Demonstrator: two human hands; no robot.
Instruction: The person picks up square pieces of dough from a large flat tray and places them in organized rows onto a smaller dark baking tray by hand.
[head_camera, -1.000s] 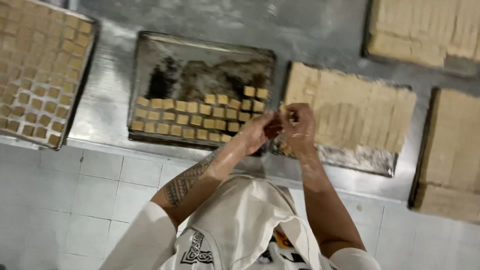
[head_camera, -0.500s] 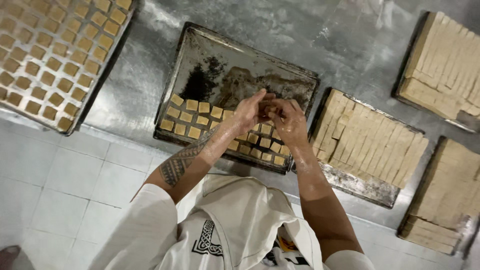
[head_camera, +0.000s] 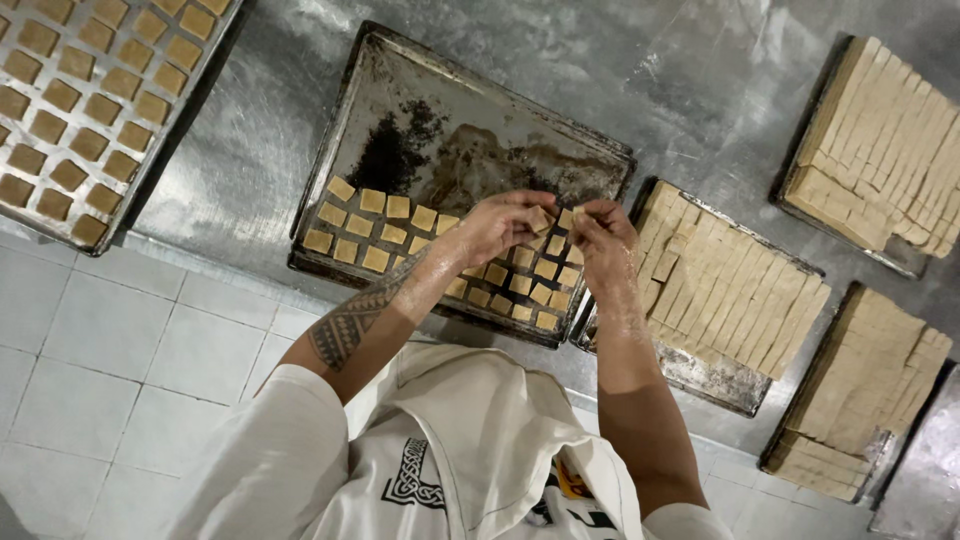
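Observation:
A dark metal baking tray (head_camera: 400, 90) lies on the steel table, its near part lined with rows of small square dough pieces (head_camera: 372, 228). My left hand (head_camera: 505, 225) hovers over the tray's right side, fingers pinched on a dough piece (head_camera: 541, 219). Close beside it, my right hand (head_camera: 603, 238) grips another dough piece (head_camera: 578, 213) between its fingertips. Both hands sit just above the laid rows. Right of them is a tray of cut dough strips (head_camera: 730, 290).
A filled tray of darker square pieces (head_camera: 90, 100) sits at the far left. Two more slabs of cut dough (head_camera: 885, 140) (head_camera: 865, 390) lie at the right. The steel table (head_camera: 640, 70) ends at a white tiled floor (head_camera: 120, 370) below.
The view has swung so the tray sits more central. My hands have moved from the strip tray's edge to over the baking tray's right side, still close together.

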